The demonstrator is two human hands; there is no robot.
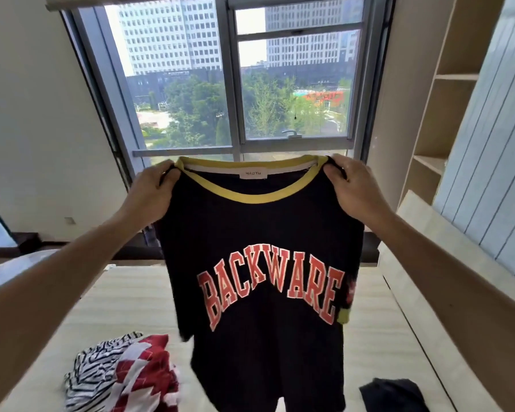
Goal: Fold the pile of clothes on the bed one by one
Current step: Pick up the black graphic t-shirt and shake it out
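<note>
Now the left hand [156, 185] and the right hand [350, 185] each pinch a shoulder of the black T-shirt [259, 263] — it hangs above the bed [125, 298], near the pile of clothes [122, 373] — before the window [235, 75].

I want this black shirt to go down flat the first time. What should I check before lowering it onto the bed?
1. Left hand grips one shoulder of the black T-shirt: ok.
2. Right hand grips the other shoulder: ok.
3. Print faces the person: ok.
4. Sleeves spread out: not ok, they hang bunched at the sides.
5. Bare room on the bed: ok, between the striped and red clothes and the dark garment.
6. Hem free of the bed: cannot tell, it leaves the picture.
</note>
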